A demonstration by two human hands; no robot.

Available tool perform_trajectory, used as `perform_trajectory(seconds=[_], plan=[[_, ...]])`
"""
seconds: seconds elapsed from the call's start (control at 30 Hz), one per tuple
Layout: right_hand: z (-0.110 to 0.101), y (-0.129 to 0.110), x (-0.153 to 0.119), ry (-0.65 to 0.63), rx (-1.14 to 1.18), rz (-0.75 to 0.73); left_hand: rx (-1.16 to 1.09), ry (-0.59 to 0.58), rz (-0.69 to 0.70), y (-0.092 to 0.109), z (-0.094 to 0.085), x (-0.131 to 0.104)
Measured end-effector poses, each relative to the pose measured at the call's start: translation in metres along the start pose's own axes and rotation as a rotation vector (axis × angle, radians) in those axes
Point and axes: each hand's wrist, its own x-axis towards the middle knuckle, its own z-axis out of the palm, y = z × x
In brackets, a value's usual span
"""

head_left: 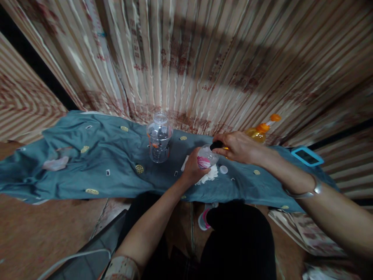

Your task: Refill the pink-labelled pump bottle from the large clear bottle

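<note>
A clear plastic bottle with a pink patch point(204, 162) is tilted in my left hand point(194, 167), whose fingers wrap round its side. My right hand point(234, 146) pinches a small black object point(216, 146) at the bottle's upper end; I cannot make out its kind. Beneath the bottle lies a heap of white crumpled bits point(209, 176), partly hidden by it. A round white cap point(223, 169) rests on the cloth just right of them. Behind my right hand stands a pump bottle of amber liquid point(255, 134) with an orange top.
An open clear jar point(159, 146) with printed marks stands left of my hands. The teal cloth point(116, 155) covers a narrow surface against a striped curtain point(186, 58). A blue-framed device point(307, 156) lies at the right end, a crumpled pale wrapper point(56, 163) at the left.
</note>
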Motion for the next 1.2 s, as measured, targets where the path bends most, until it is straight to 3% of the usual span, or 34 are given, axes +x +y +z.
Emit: perform_trajectory(seconds=[0.13,0.5,0.6,0.67,0.77,0.87,1.03,1.2], plan=[[-0.002,-0.009,0.002,-0.041,-0.164,0.116,0.004,0.002,0.005,0.002,-0.001,0.0],[0.0,-0.015,0.007,-0.027,-0.206,0.115,-0.047,-0.016,0.015,-0.004,-0.002,-0.001],[0.004,-0.013,0.003,0.042,-0.117,0.133,-0.04,-0.014,0.021,-0.002,-0.004,-0.001],[0.011,-0.008,-0.002,0.129,0.058,0.153,-0.032,-0.017,0.013,0.001,-0.005,-0.001],[0.034,0.003,-0.009,0.293,0.418,0.216,-0.018,-0.016,-0.004,0.005,-0.006,-0.001],[0.076,0.012,-0.009,0.368,0.637,0.337,-0.014,0.001,0.0,0.008,-0.005,-0.002],[0.152,0.003,0.001,0.244,0.558,0.459,0.003,0.034,-0.045,0.012,-0.004,-0.003],[0.182,-0.012,0.009,0.172,0.538,0.445,0.005,0.08,-0.067,0.012,-0.005,-0.001]])
